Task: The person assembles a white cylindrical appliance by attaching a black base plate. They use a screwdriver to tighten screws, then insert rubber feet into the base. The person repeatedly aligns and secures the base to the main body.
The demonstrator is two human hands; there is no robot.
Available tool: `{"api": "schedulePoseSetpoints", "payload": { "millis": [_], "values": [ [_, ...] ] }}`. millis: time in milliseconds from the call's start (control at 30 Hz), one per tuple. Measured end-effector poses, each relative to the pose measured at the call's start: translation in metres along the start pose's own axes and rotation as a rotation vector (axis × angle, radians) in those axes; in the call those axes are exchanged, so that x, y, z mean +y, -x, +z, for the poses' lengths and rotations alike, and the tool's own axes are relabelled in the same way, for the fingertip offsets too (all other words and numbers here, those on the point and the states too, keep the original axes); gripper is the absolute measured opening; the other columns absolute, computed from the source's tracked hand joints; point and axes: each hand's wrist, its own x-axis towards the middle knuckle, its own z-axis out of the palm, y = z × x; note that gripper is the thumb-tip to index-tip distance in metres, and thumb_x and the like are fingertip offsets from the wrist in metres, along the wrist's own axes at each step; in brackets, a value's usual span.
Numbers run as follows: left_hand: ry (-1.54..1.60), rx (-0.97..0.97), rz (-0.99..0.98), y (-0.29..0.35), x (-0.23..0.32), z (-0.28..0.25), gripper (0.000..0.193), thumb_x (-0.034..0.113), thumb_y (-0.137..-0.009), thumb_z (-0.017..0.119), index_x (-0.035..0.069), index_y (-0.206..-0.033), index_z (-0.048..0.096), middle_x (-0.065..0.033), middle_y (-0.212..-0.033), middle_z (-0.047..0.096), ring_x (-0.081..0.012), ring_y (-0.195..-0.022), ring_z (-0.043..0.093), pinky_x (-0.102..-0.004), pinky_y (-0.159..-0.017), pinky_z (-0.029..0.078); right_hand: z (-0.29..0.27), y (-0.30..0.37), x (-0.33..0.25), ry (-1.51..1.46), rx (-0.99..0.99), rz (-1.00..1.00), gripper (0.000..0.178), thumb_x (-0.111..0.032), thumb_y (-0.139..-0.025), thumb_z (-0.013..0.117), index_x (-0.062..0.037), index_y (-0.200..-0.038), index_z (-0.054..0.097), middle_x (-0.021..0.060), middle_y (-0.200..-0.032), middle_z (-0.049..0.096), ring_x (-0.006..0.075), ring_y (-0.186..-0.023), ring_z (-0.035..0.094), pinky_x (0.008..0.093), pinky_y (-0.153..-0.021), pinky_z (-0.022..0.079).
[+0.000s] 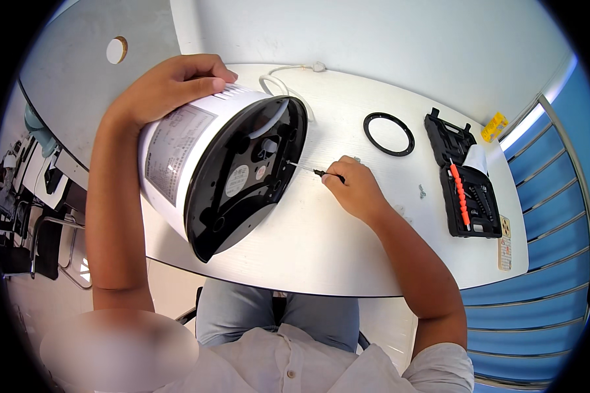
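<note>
A white rounded appliance [164, 150] lies tipped on its side on the table, its black underside [242, 170] facing right. My left hand [183, 82] rests over its upper side near the vent slots, fingers curved on the shell, holding it. In my right hand [354, 187] is a screwdriver [318, 172] with a black handle. Its thin metal shaft points left, and the tip meets the right edge of the black underside. Whether the tip sits in a screw is too small to tell. A white power cord [275, 82] curls behind the appliance.
On the white table [295, 242] lie a black ring [388, 134] and several small screws [422, 191]. Farther right are an open black tool case [469, 190] with an orange flexible shaft [457, 190], a power strip [505, 243] and a yellow object [495, 126]. A metal railing [557, 196] borders the right.
</note>
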Motion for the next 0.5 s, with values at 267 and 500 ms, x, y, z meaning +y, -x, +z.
{"api": "schedulePoseSetpoints", "payload": {
  "millis": [267, 500],
  "values": [
    [-0.014, 0.001, 0.023, 0.000, 0.001, 0.001, 0.041, 0.038, -0.085, 0.062, 0.003, -0.106, 0.065, -0.0143, -0.115, 0.064, -0.0192, -0.099, 0.062, -0.0269, -0.089, 0.046, 0.001, 0.007, -0.005, 0.390, 0.109, -0.246, 0.016, -0.018, -0.087, 0.059, -0.0068, -0.076, 0.055, 0.0042, -0.065, 0.052, 0.0265, -0.065, 0.055, 0.0377, -0.060, 0.045],
    [0.022, -0.014, 0.024, -0.001, -0.001, 0.000, 0.043, 0.041, -0.084, 0.063, 0.003, -0.106, 0.065, -0.0128, -0.115, 0.064, -0.0178, -0.100, 0.061, -0.0268, -0.089, 0.045, 0.005, 0.006, -0.006, 0.222, 0.279, -0.281, 0.011, -0.010, -0.080, 0.067, -0.0054, -0.078, 0.056, 0.0060, -0.079, 0.051, 0.0251, -0.072, 0.055, 0.0346, -0.062, 0.046]
  ]
}}
